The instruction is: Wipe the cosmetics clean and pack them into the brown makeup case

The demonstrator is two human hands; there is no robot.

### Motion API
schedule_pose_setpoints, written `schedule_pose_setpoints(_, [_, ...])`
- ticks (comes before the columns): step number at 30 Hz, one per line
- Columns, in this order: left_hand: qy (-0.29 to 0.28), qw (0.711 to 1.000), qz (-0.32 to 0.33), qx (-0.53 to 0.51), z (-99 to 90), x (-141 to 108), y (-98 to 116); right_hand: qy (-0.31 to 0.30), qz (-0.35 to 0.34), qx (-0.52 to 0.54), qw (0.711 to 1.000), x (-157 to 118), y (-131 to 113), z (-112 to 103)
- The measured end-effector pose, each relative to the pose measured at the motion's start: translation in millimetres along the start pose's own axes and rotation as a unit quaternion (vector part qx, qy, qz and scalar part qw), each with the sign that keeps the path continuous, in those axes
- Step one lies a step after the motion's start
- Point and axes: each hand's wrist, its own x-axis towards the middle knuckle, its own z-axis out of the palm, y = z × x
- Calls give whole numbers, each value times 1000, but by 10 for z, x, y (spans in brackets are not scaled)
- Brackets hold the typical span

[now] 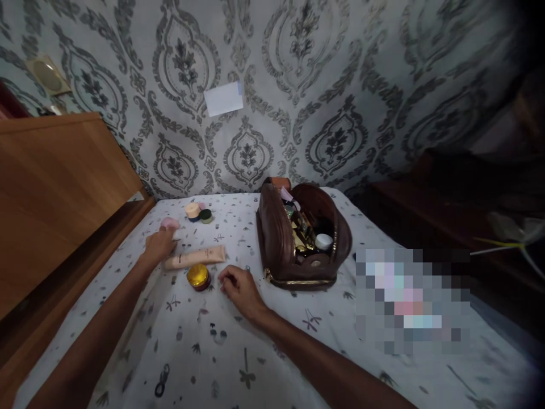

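My left hand (160, 244) reaches to the far left of the patterned sheet, its fingers closed at the near edge of a small pink item (170, 223) whose kind I cannot make out. Just right of that hand lies a peach squeeze tube (198, 257) on its side. A jar with a shiny gold lid (198, 276) stands in front of the tube. Beside this jar, my right hand (242, 288) rests near the sheet with its fingers curled in and nothing visible in them. A brown cosmetic bag (275, 244), unzipped, holds several small containers, including a white-lidded jar (324, 242).
Behind the tube stand a peach-lidded jar (193, 211) and a small dark-green-lidded pot (206, 216). Wooden furniture (63, 187) borders the left side. A patterned wall (251, 136) rises behind the sheet (221, 352). A blurred-out patch (411, 301) hides something on the right.
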Motion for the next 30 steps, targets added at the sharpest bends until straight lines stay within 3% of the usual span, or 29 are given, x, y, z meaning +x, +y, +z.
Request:
schedule_pose_setpoints(7, [37,999,12,9,-75,42,76,3,3,6,1000,7,0,-2])
schedule_pose_setpoints(10, [106,993,-9,-50,-176,9,0,-3,7,12,1000,10,9,0])
schedule_pose_setpoints(12, [198,963,-10,-180,-280,-32,-46,-10,8,20,1000,5,9,-6])
schedule_pose_setpoints(14, [268,893,9,-360,-403,-113,-37,-17,5,37,999,-5,0,-18])
schedule_pose_setpoints(15, [274,851,19,-448,-464,-177,-1,-18,3,48,999,-10,-9,-23])
schedule_pose_setpoints(17, [235,764,16,-600,-563,-351,139,-13,2,73,997,-18,-39,-30])
schedule_pose_setpoints(19, [152,680,-13,-717,-606,-572,348,-8,7,105,994,-24,-87,-27])
schedule_pose_setpoints(22, [53,585,-78,-806,-554,-910,681,-34,8,171,985,-42,-175,-16])
schedule_pose_setpoints(26, [-31,565,-44,-823,-398,-1195,943,-91,51,214,971,-143,-247,-43])
schedule_pose_setpoints(30, [-48,566,25,-823,-314,-1257,1004,-55,122,220,966,-338,-251,-151])
